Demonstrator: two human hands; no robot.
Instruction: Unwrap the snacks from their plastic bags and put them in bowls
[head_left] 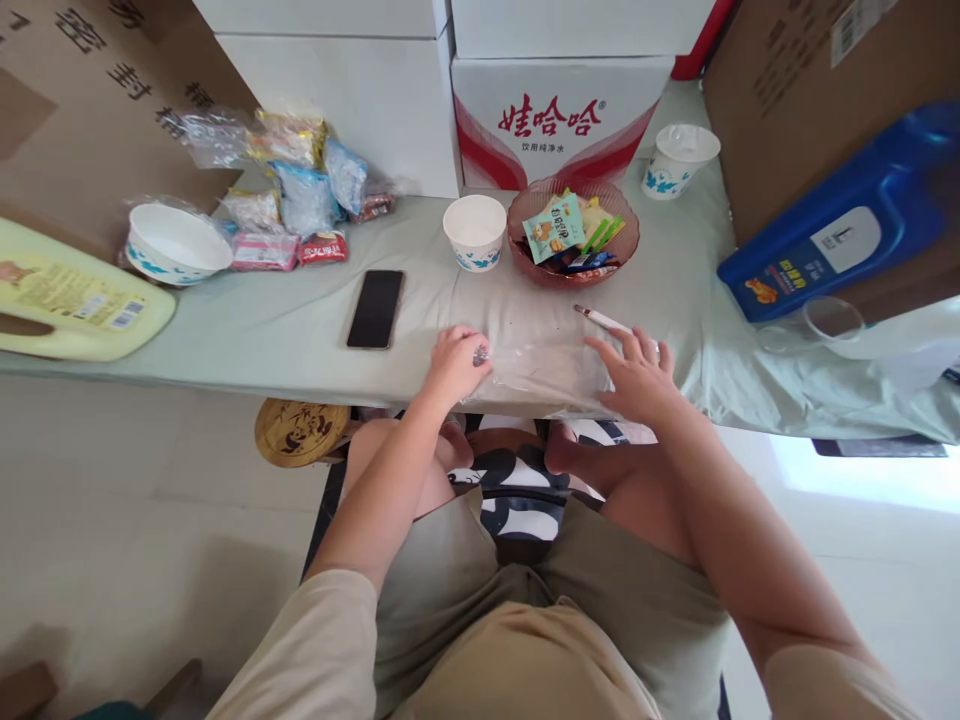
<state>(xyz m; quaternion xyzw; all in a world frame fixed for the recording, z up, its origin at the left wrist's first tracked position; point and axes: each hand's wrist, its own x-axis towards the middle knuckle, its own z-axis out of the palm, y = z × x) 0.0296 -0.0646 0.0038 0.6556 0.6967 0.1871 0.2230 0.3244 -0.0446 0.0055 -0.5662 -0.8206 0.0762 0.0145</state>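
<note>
A clear plastic bag [541, 370] lies flat along the table's front edge, between my two hands. My left hand [454, 366] is closed on its bunched left end, where crinkled plastic pokes out by the thumb. At the bag's right end rests my right hand [637, 375], its fingers apart and turned down; whether the fingertips press on the film is hard to see. Just beyond them lies a slim white pen-like tool [600, 318] with a dark reddish tip, partly covered by the right fingers.
Behind the bag stand a paper cup [475, 232] and a pink glass bowl [525, 262] of small snack packets. A phone [376, 309] lies to the left, near wrapped snacks [304, 195] and a paper bowl [176, 245]. Blue [847, 215] and yellow [82, 290] jugs flank the table.
</note>
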